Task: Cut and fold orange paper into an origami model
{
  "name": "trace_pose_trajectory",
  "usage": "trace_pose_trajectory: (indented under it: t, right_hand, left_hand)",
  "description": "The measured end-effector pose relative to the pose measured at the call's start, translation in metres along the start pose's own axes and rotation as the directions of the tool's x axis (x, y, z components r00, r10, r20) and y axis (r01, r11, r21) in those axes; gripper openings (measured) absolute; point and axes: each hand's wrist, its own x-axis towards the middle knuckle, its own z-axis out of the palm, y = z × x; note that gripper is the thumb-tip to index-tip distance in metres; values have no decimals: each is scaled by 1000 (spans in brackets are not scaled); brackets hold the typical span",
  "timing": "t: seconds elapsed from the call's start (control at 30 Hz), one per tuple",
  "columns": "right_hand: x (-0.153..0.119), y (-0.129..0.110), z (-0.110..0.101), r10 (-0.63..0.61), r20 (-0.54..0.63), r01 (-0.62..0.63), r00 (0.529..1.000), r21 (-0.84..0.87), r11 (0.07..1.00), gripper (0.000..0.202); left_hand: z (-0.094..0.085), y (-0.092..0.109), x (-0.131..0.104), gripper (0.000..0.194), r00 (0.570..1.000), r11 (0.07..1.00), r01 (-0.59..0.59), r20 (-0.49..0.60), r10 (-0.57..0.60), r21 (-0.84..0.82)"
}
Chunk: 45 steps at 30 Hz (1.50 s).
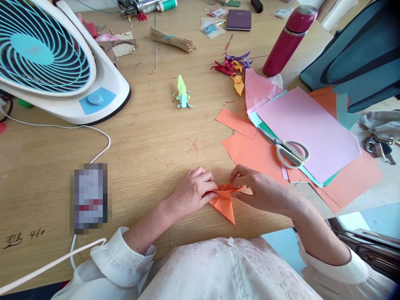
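A small folded piece of orange paper (224, 203) lies near the table's front edge, one pointed corner toward me. My left hand (195, 189) grips its left side, with the fingers bent over the upper edge. On the right side, my right hand (254, 187) pinches the paper's upper corner between thumb and fingers. The fold between the two hands stands slightly open. Beyond the hands, a small yellow-green and light-blue paper figure (182, 95) stands on the wooden table (150, 154).
Scissors (289, 152) rest on stacked coloured sheets (309, 125) at the right. Behind them are a magenta flask (289, 41) and folded paper pieces (234, 66). A white fan (108, 93) stands at the left, above a cable and a blurred-out device (90, 196).
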Motion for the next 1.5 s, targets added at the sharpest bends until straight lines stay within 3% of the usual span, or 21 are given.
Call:
trace_pose_trajectory:
  t: [0.33, 0.87, 1.2, 1.5]
  right_hand:
    - [0, 1, 25, -30, -201, 42, 979, 60, 997, 9]
    - [-3, 7, 33, -1, -237, 32, 971, 123, 992, 14]
    - [-10, 6, 34, -133, -241, 154, 961, 69, 986, 15]
    - [-7, 4, 43, -63, -321, 97, 945, 91, 991, 16]
  left_hand:
    - [3, -5, -6, 6, 999, 999, 34, -28, -35, -29]
    - [-12, -28, -31, 9, 990, 995, 67, -117, -76, -74]
    - [-12, -31, -39, 6, 990, 999, -3, -140, -4, -46]
    - [-9, -31, -41, 8, 984, 997, 71, -161, -76, -34]
